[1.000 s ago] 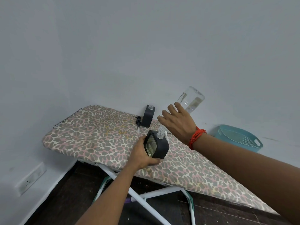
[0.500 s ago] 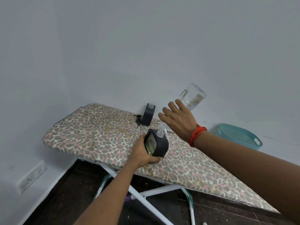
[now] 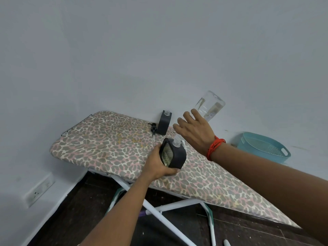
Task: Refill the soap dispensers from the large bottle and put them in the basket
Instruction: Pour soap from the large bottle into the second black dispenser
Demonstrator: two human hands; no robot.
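Note:
My left hand grips a black soap dispenser with a clear threaded neck, tilted on the leopard-print ironing board. My right hand holds the large clear bottle tipped steeply, base up, just above and right of the dispenser's open neck; the bottle's mouth is hidden behind my hand. A second black dispenser stands uncapped at the board's far edge, by the wall. A black pump head lies next to it. The teal basket sits behind the board at the right.
The board stands in a corner with white walls on two sides, on white metal legs over a dark floor. A wall socket is low on the left wall. A small white object lies on the floor at the bottom edge.
My right hand has lifted the bottle up and slightly right, so its mouth has come away from the dispenser's neck. The left hand keeps the dispenser in place.

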